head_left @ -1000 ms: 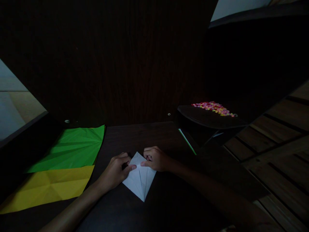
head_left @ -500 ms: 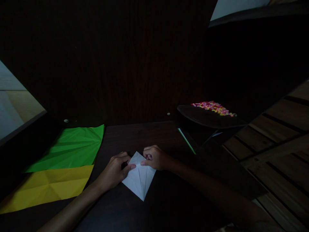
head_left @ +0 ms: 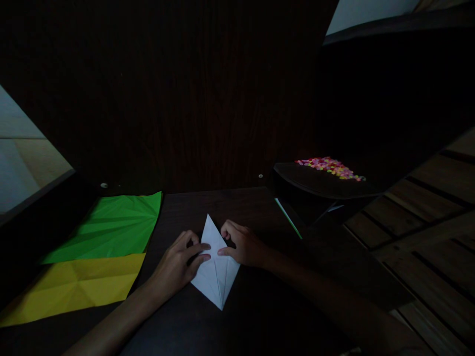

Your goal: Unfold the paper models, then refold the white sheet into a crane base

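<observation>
A white sheet of folded paper lies on the dark tabletop in front of me, shaped like a long kite with one point away from me and one towards me. Crease lines run down its near half. My left hand grips its left side, thumb and forefinger resting on the upper face near the middle. On the right edge, my right hand has its thumb on the paper and its other fingers curled beside the far flap. Fingertips under the paper are hidden.
Creased green paper and yellow paper lie at the left. A dark upright panel rises behind the tabletop. Small pink, red and yellow pieces sit on a curved shelf at the right. A thin green-and-white strip lies below it.
The far part of the white paper has opened out into a longer, sharper point away from me. My left forefinger now shows on top of the paper, and my right hand has shifted slightly.
</observation>
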A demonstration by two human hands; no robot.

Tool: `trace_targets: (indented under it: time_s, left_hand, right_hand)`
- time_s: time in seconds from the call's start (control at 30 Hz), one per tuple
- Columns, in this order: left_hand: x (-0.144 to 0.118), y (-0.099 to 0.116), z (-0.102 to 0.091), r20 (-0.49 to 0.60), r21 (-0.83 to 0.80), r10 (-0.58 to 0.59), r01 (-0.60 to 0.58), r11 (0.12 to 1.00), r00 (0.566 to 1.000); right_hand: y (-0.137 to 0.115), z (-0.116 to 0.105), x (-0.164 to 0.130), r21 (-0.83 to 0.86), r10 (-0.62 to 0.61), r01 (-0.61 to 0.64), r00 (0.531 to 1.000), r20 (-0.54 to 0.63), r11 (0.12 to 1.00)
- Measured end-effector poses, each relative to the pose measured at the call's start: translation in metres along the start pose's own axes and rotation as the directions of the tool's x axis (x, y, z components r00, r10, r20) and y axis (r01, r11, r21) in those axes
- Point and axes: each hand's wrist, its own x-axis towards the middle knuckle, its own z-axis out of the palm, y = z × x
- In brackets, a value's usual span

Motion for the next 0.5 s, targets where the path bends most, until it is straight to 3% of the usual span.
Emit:
trace_targets:
  time_s: [0.23, 0.5]
  left_hand:
    - [0.002, -0.004, -0.005, 0.101, 0.135, 0.061, -0.075, 0.988, 0.993]
    - [-0.001, 0.006, -0.009, 0.233, 0.294, 0.154, -0.221, 0.930, 0.960]
  right_hand:
    - [0.003, 0.001, -0.002, -0.104, -0.136, 0.143, 0.988, 0.070, 0.984]
    - [0.005, -0.002, -0.005, -0.279, -0.273, 0.316, 0.944, 0.184, 0.907]
